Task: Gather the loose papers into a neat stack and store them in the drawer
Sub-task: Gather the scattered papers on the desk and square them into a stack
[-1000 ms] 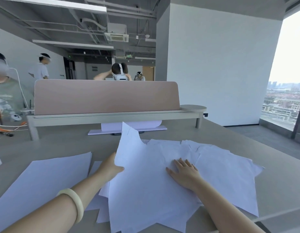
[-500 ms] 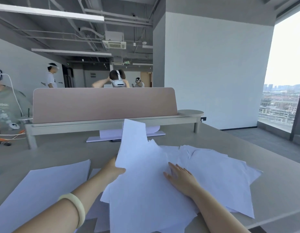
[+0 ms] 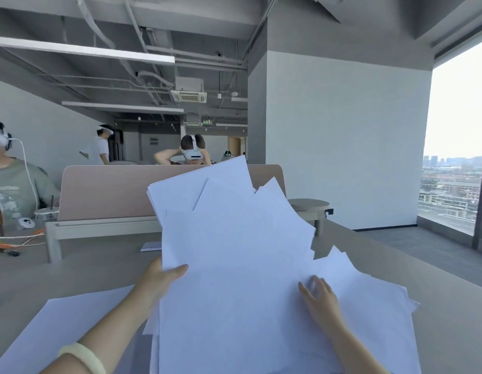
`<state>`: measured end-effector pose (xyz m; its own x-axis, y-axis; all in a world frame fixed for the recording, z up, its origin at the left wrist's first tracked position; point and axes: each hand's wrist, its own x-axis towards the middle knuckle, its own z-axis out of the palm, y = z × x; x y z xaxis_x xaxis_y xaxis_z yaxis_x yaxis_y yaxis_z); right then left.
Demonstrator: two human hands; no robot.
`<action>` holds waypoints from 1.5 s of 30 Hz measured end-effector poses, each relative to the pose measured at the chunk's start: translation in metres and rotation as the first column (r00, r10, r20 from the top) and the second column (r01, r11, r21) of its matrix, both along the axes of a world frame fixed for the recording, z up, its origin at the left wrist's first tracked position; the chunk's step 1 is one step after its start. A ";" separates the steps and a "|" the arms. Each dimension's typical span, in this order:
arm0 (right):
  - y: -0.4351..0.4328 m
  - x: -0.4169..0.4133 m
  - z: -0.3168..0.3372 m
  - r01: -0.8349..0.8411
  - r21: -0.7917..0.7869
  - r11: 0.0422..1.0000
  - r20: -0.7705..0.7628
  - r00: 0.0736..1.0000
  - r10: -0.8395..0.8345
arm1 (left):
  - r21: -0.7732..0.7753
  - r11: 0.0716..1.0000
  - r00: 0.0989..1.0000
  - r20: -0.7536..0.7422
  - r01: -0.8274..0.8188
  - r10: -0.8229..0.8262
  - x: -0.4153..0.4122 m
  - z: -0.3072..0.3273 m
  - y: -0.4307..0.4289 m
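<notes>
A ragged sheaf of plain white paper sheets (image 3: 234, 252) stands tilted up off the grey-beige table top (image 3: 86, 268). Its corners fan out unevenly and its upper edges rise in front of the pinkish-beige desk partition panel (image 3: 113, 190). The left hand (image 3: 160, 279) grips the sheaf at its left edge, with the thumb laid across the front face and the fingers hidden behind. The right hand (image 3: 319, 296) lies on the lower right part of the sheaf, fingers stretched out and uncurled. Their tips are blurred, so whether they press or merely rest is hard to tell. More flat white sheets (image 3: 375, 309) spread over the table to the right, under and beyond that hand. One large single white sheet (image 3: 72, 319) lies flat beside the left forearm, whose wrist wears a pale cream-green bangle (image 3: 83, 357). A round beige stand (image 3: 308, 205) sits at the right end of the partition's shelf. Behind the partition a seated person in a white headset (image 3: 194, 153) has both arms raised to their head, and a person in a green T-shirt (image 3: 13, 184) sits at the far left. A tall window (image 3: 456, 157) shows city buildings on the right.
</notes>
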<state>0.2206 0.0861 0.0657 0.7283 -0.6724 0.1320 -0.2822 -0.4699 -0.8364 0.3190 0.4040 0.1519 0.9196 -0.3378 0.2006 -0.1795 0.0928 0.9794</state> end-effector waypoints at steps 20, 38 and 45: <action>0.003 -0.013 0.098 -0.506 0.403 0.762 0.340 0.856 0.389 | -0.138 0.990 0.991 0.134 -0.012 0.031 0.010 0.068 0.045; -0.015 -0.027 0.102 -0.614 0.409 0.675 0.539 0.759 0.365 | 0.024 0.997 0.986 0.145 0.073 -0.076 0.002 0.034 -0.015; -0.013 -0.023 0.100 -0.597 0.431 0.676 0.577 0.759 0.302 | -0.076 0.993 0.992 0.100 0.089 -0.081 0.003 0.037 -0.011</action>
<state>0.1972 0.0733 0.1653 0.9197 -0.3235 0.2222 0.2844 0.1589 -0.9455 0.3219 0.3932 0.1886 0.8633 -0.3932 0.3164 -0.2606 0.1896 0.9467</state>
